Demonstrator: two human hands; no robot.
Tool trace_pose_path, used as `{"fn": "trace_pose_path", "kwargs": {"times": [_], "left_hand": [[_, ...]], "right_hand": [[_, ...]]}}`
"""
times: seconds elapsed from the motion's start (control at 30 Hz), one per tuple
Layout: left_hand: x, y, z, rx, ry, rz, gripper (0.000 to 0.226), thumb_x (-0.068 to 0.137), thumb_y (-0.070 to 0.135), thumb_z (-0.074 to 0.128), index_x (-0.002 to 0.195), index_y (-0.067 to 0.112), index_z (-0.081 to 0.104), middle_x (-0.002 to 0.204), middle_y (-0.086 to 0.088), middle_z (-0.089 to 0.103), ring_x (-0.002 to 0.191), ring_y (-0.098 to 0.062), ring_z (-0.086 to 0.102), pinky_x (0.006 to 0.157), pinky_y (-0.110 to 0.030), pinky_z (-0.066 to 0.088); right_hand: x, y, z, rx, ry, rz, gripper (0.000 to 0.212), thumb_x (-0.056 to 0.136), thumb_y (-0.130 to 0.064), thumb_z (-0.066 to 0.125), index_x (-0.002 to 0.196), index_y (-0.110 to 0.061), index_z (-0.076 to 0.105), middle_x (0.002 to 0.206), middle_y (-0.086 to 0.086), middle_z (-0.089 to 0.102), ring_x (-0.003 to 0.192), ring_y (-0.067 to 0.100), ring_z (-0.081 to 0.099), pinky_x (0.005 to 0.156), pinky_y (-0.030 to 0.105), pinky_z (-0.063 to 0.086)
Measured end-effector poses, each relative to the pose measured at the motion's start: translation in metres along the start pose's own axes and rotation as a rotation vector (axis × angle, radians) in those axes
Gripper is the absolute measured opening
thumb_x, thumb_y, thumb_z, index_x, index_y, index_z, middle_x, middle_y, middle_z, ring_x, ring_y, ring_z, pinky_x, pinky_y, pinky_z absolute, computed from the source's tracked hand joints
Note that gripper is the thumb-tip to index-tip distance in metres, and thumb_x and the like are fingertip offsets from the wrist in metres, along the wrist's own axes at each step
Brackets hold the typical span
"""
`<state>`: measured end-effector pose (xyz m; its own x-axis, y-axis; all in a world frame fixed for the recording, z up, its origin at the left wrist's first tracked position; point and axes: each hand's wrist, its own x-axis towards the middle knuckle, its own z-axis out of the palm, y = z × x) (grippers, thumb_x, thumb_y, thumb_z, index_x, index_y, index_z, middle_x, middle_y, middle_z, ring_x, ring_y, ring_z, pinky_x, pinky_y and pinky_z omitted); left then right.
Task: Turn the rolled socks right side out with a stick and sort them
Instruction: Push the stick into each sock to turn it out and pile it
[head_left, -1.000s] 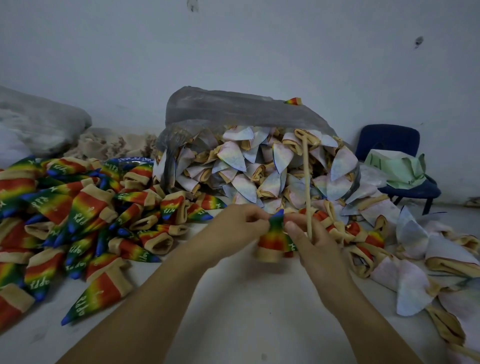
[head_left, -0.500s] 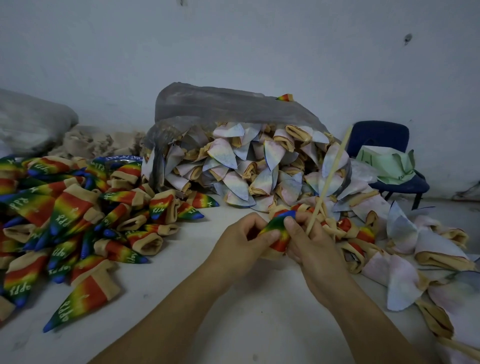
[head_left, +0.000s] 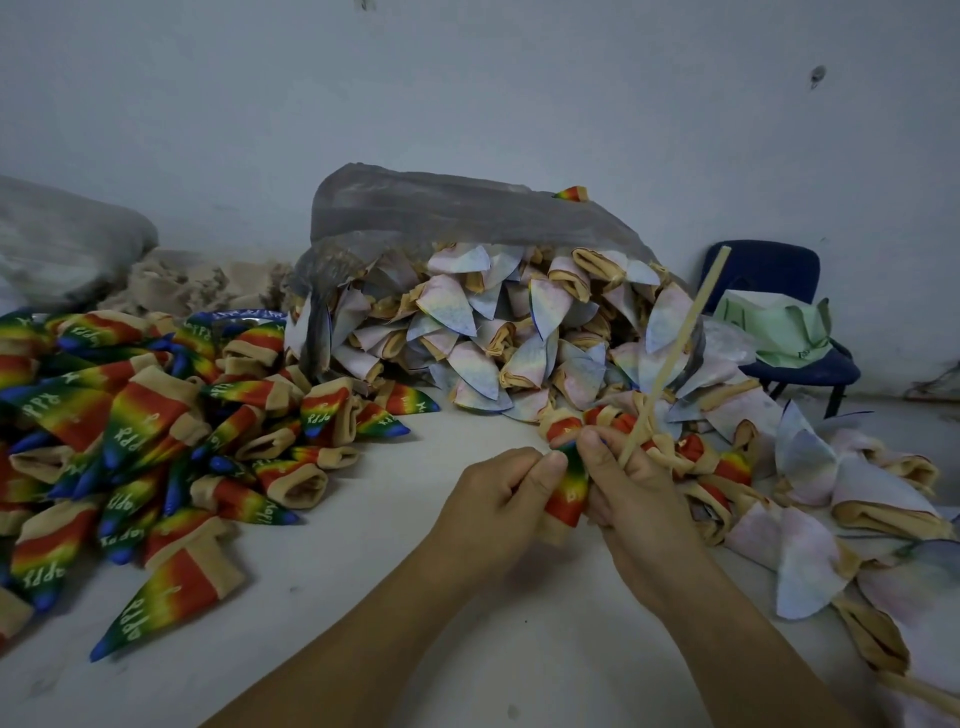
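A rainbow sock (head_left: 569, 493) with a tan cuff is held between both hands over the white table. My left hand (head_left: 498, 506) pinches its left side with thumb and fingers. My right hand (head_left: 631, 499) grips its right side and also holds a thin wooden stick (head_left: 675, 353), which leans up and to the right. A heap of rainbow socks (head_left: 130, 441) lies at the left. Pale inside-out socks (head_left: 493, 338) spill from a grey plastic bag (head_left: 457, 208) behind the hands.
More pale and half-turned socks (head_left: 810, 519) lie along the right of the white table (head_left: 337, 623). A blue chair (head_left: 789, 322) with green cloth stands at the back right by the wall. Another grey bag (head_left: 62, 239) and beige cloth sit at the back left.
The stick has tilted from upright to leaning right. The sock between my hands has been worked, its red and tan end now pointing down below my fingers.
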<state>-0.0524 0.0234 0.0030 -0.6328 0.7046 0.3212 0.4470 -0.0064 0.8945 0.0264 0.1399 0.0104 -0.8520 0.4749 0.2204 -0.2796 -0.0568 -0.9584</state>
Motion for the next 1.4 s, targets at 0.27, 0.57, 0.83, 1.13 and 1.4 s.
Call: {"fn": "trace_pose_path", "kwargs": {"times": [0.27, 0.57, 0.83, 1.13, 1.4], "left_hand": [[0.004, -0.007, -0.004, -0.054, -0.018, -0.152, 0.017, 0.092, 0.045, 0.061, 0.079, 0.036, 0.063, 0.070, 0.018, 0.062, 0.064, 0.005, 0.054, 0.056, -0.009, 0.041], [0.005, -0.003, 0.001, 0.099, 0.061, -0.093, 0.026, 0.087, 0.042, 0.070, 0.078, 0.019, 0.062, 0.072, 0.004, 0.060, 0.061, 0.002, 0.049, 0.054, -0.012, 0.040], [-0.004, 0.000, 0.008, 0.066, 0.038, -0.010, 0.048, 0.083, 0.065, 0.047, 0.058, 0.028, 0.065, 0.059, 0.013, 0.063, 0.059, -0.001, 0.059, 0.060, -0.014, 0.046], [-0.006, -0.010, 0.017, 0.288, -0.045, 0.157, 0.040, 0.099, 0.055, 0.033, 0.069, 0.036, 0.053, 0.069, 0.013, 0.055, 0.069, -0.005, 0.055, 0.067, -0.021, 0.045], [0.004, -0.010, 0.014, 0.167, -0.063, -0.139, 0.038, 0.100, 0.052, 0.041, 0.075, 0.025, 0.048, 0.068, 0.008, 0.050, 0.059, -0.002, 0.045, 0.060, -0.022, 0.038]], "right_hand": [[0.002, -0.010, -0.002, 0.161, 0.049, 0.027, 0.032, 0.083, -0.031, 0.054, 0.097, -0.003, 0.063, 0.066, 0.000, 0.065, 0.048, 0.001, 0.058, 0.043, 0.013, 0.044], [-0.002, -0.004, 0.002, 0.106, 0.014, 0.134, 0.023, 0.087, -0.031, 0.055, 0.069, -0.016, 0.058, 0.041, -0.011, 0.044, 0.037, 0.001, 0.041, 0.042, 0.013, 0.037], [-0.001, -0.003, 0.003, 0.187, 0.103, 0.180, 0.021, 0.088, -0.036, 0.055, 0.079, -0.018, 0.059, 0.052, -0.007, 0.059, 0.050, 0.001, 0.058, 0.046, 0.016, 0.046], [0.009, 0.004, 0.000, -0.033, 0.360, 0.187, 0.029, 0.082, -0.049, 0.061, 0.086, -0.021, 0.067, 0.067, -0.003, 0.072, 0.071, 0.015, 0.070, 0.063, 0.030, 0.052], [0.007, 0.011, 0.009, -0.325, 0.283, 0.053, 0.021, 0.089, -0.043, 0.057, 0.077, -0.027, 0.064, 0.062, -0.015, 0.067, 0.058, -0.012, 0.059, 0.044, 0.004, 0.038]]}}
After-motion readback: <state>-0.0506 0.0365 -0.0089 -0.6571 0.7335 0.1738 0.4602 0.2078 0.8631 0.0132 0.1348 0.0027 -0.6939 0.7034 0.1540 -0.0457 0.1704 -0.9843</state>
